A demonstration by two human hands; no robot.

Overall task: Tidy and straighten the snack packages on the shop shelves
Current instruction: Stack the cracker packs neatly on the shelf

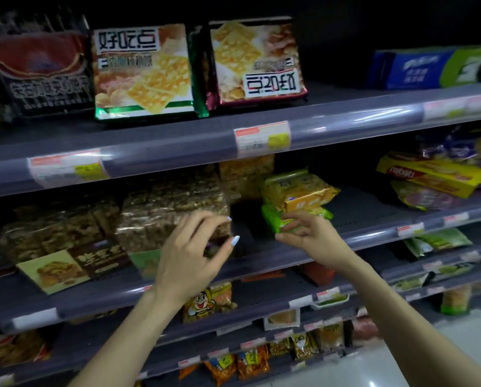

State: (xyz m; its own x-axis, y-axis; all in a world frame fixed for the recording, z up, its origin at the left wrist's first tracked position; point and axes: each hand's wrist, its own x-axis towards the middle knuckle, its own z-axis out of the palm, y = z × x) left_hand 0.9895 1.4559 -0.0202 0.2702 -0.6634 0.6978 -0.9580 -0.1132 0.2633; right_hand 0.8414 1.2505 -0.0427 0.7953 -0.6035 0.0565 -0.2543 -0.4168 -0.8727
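Note:
My left hand point(194, 252) hovers with fingers spread in front of a clear brown nut-brittle package point(169, 210) on the middle shelf point(261, 263), holding nothing. My right hand point(309, 233) pinches the front edge of a green snack packet point(273, 222) at the bottom of a small stack. A yellow-orange packet point(298, 191) lies tilted on top of that stack. A dark gap separates the brittle package from the stack.
The upper shelf point(345, 124) carries cracker bags point(143, 71), one point(257, 58) upside down, and a blue-green box point(434, 67). A yellow wafer box point(429, 177) lies on the right. Lower shelves hold small snack bags point(208, 303). Pale floor shows at bottom right.

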